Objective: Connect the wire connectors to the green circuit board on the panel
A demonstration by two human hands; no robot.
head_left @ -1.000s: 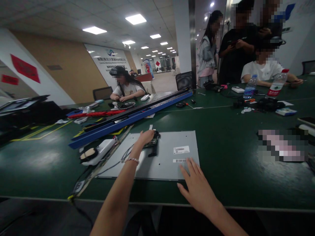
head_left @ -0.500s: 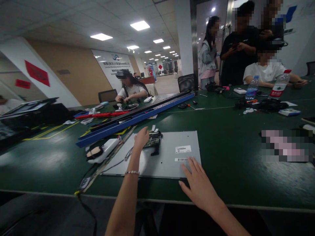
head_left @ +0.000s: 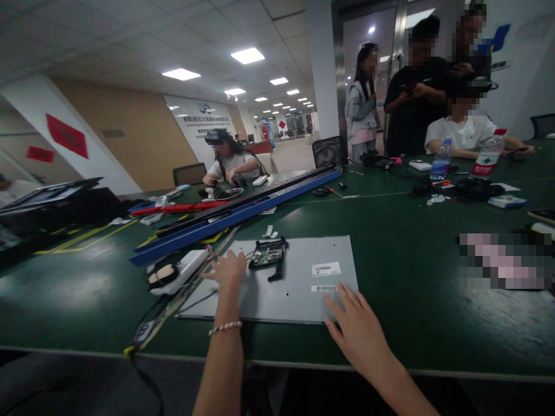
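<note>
A flat grey metal panel (head_left: 299, 303) with two white labels lies in front of me on the green table. Near its far edge sits a green circuit board (head_left: 267, 254) in a black bracket, a cable running off to the left. My left hand (head_left: 228, 269) is over the panel's left part, fingers spread, left of the board. It covers part of the cable and holds nothing visible. My right hand (head_left: 358, 323) lies with outstretched fingers at the panel's near right corner, fingertips by the lower barcode label (head_left: 324, 288).
Left of the panel is a white device with a black strap (head_left: 184, 271). Beyond it a long blue rail (head_left: 234, 216) lies slantwise. Two bottles, one the blue-capped bottle (head_left: 441, 160), stand far right. A seated person (head_left: 236, 162) works opposite; others are at the right.
My left hand has come off the board's left side, moved left and nearer, and spread its fingers. The board now shows more fully. My right hand stays by the panel's corner.
</note>
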